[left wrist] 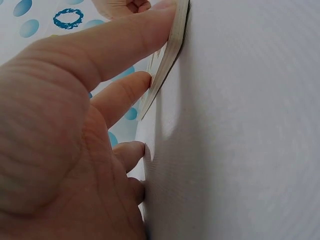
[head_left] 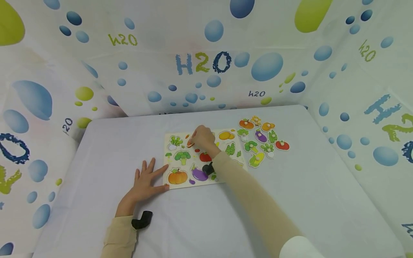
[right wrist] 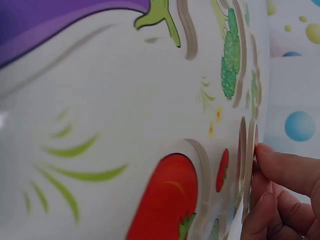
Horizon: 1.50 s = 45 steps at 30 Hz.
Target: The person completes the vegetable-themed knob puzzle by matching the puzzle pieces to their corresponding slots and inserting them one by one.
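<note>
A wooden puzzle board [head_left: 189,166] with pictured vegetables lies on the white table. Over its upper left part, my right hand [head_left: 203,138] pinches a thin orange-red puzzle piece [head_left: 190,144] between thumb and fingers. In the right wrist view the piece [right wrist: 248,165] is seen edge-on at the fingertips; its picture is mostly hidden. My left hand [head_left: 145,182] has its fingers spread at the board's left side. Thumb and index finger rest at the board's edge [left wrist: 172,45] in the left wrist view, while the other fingers touch the tablecloth.
Right of the board lies a cluster of loose vegetable pieces with small knobs, including a pumpkin [head_left: 246,124], an eggplant [head_left: 260,136], a broccoli [head_left: 250,146], a corn [head_left: 256,160] and a tomato [head_left: 282,145]. Printed curtains [head_left: 155,82] stand behind and beside the table.
</note>
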Motion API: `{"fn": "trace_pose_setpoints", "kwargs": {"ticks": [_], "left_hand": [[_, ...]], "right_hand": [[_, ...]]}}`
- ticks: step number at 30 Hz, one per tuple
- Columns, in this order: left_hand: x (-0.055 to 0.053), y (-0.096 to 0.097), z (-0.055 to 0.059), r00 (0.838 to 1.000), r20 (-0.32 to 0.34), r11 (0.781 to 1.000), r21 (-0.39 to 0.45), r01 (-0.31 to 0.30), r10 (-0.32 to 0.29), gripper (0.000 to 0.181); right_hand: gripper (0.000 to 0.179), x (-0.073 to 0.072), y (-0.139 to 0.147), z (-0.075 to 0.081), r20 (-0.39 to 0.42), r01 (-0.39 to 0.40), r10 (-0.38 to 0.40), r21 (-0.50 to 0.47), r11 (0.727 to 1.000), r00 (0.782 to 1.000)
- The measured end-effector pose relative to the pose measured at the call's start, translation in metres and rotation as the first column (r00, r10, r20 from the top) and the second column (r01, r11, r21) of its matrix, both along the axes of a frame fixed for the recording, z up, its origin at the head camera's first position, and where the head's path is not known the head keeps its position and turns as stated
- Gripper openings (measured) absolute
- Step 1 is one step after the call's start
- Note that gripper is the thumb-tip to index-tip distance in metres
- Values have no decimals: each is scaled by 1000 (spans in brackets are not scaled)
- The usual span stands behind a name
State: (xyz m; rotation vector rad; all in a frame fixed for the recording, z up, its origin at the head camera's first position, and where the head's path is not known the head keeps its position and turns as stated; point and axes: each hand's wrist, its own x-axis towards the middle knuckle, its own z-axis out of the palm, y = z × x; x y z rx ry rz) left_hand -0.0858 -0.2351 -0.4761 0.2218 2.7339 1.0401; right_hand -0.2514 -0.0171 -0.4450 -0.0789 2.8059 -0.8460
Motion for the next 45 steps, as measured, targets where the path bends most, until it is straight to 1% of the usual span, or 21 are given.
{"fn": "trace_pose_setpoints", "kwargs": {"ticks": [5, 12, 18, 21, 26, 30, 35, 40, 44, 45], "left_hand": [[1, 1, -1, 1000, 1, 1000, 5, -1, 1, 77], [0, 2, 0, 1000, 1, 1000, 0, -5, 5, 77], [1, 2, 1, 1000, 2, 1000, 2, -7, 7, 77], [1, 2, 1, 1000, 0, 1000, -5, -4, 4, 77], [0, 1, 0, 1000, 1, 1000, -5, -3, 3, 78], [0, 1, 0, 1000, 3, 1000, -2, -2, 2, 78], [-2, 1, -1, 1000, -2, 1000, -2, 2, -2, 78], [-4, 0, -3, 1000, -3, 1000, -13, 3, -3, 78], [-5, -1, -6, 1000, -4, 1000, -22, 5, -5, 79], [-5, -1, -6, 1000, -4, 1000, -21, 5, -5, 79]], "right_hand": [[20, 0, 1, -8, -1, 6, -6, -2, 1000, 1000], [18, 1, 0, -12, -20, -31, 31, -1, 1000, 999], [18, 1, -1, -10, -16, -63, 64, 18, 998, 998], [18, 2, 0, -8, -14, -75, 75, 10, 997, 997], [23, 6, 11, -2, -18, -71, 71, 2, 997, 997], [25, 12, 33, 6, -57, -71, 70, -31, 997, 996], [23, 23, 78, 19, -164, -65, 49, -92, 994, 985], [26, 37, 131, 28, -238, -7, -19, -109, 994, 971], [27, 49, 169, 29, -271, 52, -70, -71, 996, 960], [28, 52, 178, 29, -267, 69, -83, -60, 996, 960]]}}
